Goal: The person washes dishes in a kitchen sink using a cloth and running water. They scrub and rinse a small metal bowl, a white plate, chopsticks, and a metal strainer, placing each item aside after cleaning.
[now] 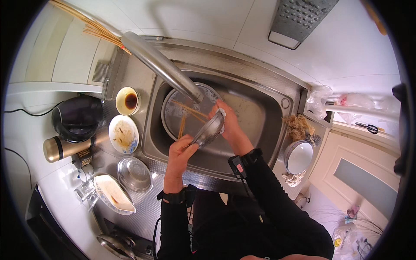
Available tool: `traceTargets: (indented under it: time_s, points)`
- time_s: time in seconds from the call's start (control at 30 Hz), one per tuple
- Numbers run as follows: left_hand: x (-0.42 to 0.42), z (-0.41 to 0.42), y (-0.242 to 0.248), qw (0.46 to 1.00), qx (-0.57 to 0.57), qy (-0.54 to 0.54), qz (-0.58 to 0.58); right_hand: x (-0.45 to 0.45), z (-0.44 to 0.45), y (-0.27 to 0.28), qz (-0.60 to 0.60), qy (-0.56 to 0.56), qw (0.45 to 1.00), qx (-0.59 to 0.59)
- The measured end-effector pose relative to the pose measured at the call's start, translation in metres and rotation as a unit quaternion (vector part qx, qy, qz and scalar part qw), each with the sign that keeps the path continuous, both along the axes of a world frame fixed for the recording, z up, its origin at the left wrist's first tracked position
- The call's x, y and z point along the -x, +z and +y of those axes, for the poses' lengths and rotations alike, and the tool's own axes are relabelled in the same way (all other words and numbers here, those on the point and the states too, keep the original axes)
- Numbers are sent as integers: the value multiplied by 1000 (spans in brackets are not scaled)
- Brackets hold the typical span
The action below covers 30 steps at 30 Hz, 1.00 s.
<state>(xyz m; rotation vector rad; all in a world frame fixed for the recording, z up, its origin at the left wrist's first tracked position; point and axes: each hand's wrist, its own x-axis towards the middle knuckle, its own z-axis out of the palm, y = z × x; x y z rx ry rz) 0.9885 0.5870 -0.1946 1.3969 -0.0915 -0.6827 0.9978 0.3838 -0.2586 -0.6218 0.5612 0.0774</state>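
Tilted on its edge above the sink is a stainless steel bowl (209, 131). My left hand (180, 151) grips its near-left rim, thumb on top. Around the far-right rim is my right hand (229, 122), pressing a small white cloth (222, 117) to the metal; most of the cloth is hidden by my fingers. Below, a round metal basin (167, 122) of sudsy water stands in the left part of the steel sink (260, 130). Several wooden chopsticks (182, 126) lean in the basin, their far ends partly hidden by the bowl.
The faucet (162, 65) reaches over the basin. Left of the sink are a bowl with dark liquid (128, 100), a soiled plate (123, 134), an upturned metal bowl (134, 174) and a stained white dish (113, 193). White bowls (299, 157) and a brown fibrous scrubber (297, 126) lie right.
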Motion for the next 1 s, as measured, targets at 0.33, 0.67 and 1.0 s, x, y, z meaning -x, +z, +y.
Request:
traceTargets:
  time_s: [0.33,0.67,1.0]
  points:
    - [-12,-22,3,988,-144,-46,-8,3,17,45,-231,-6,592,772]
    - [1,-18,-5,995,-3,48,83,5,-5,15,56,29,955,289]
    - [-3,-23,-10,998,-47,27,-39,-1,-6,26,-182,-23,779,600]
